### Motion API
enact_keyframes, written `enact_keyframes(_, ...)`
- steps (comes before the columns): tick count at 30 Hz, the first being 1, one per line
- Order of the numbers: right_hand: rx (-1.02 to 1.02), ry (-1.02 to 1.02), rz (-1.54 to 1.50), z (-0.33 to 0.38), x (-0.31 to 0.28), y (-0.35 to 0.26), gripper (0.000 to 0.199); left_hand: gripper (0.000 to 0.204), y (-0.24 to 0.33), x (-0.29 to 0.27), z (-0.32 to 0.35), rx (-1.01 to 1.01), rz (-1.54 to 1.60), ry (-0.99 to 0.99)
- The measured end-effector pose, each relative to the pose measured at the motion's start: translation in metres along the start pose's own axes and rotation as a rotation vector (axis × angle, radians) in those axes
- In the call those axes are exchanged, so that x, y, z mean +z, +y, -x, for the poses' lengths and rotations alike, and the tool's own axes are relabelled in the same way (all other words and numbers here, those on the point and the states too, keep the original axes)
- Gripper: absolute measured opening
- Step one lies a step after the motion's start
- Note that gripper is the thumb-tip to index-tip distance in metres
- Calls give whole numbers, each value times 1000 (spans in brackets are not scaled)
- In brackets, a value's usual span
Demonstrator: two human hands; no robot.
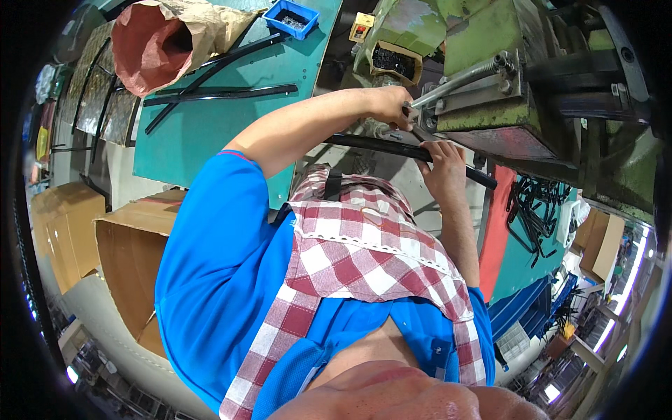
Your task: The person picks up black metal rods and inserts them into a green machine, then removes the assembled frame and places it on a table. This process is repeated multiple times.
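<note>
A long black tube point(371, 143) lies crosswise in front of me, below the green machine point(483, 119). My right hand point(446, 170) is closed round the tube, near its right end. Farther out, my left hand point(389, 107) is at the machine's front end, beside a metal rod with a spring point(462, 79). Its fingers are pinched together by a small dark part, and what they hold is too small to make out. A small bolt-like piece point(396, 136) shows just above the tube, between the two hands.
On the green table point(217, 133) at left lie black tubes point(224, 94), a paper sack point(157, 45) and a blue bin point(292, 17) of small parts. Another box of dark parts point(395, 61) stands beyond my left hand. Bent black pieces point(535, 213) lie right; cardboard boxes point(133, 252) stand left.
</note>
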State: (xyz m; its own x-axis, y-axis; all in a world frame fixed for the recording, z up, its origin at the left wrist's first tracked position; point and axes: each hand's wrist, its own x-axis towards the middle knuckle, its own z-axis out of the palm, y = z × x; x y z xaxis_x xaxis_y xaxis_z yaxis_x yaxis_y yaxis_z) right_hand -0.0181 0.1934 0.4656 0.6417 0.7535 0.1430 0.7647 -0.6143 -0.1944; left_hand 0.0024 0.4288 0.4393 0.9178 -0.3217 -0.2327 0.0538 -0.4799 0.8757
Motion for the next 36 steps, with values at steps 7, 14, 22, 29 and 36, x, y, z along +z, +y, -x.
enact_keyframes(7, 0, -48, -87, -9, 12, 3, 35, 15, -20, -3, 34, -61, 24, 38)
enact_keyframes(14, 71, -29, -159, -9, 18, -1, 30, 11, -13, -13, 53, -31, 249, 237)
enact_keyframes(22, -19, 80, -98, -4, 40, 13, 34, 19, -38, -10, 43, -27, 177, 162)
enact_keyframes(29, -81, 6, -158, -18, 45, 16, 37, 35, -71, -3, 42, 106, -388, 279)
enact_keyframes(36, -376, 300, -187, -54, 31, -11, 42, 41, 0, -8, 78, -118, -218, 141)
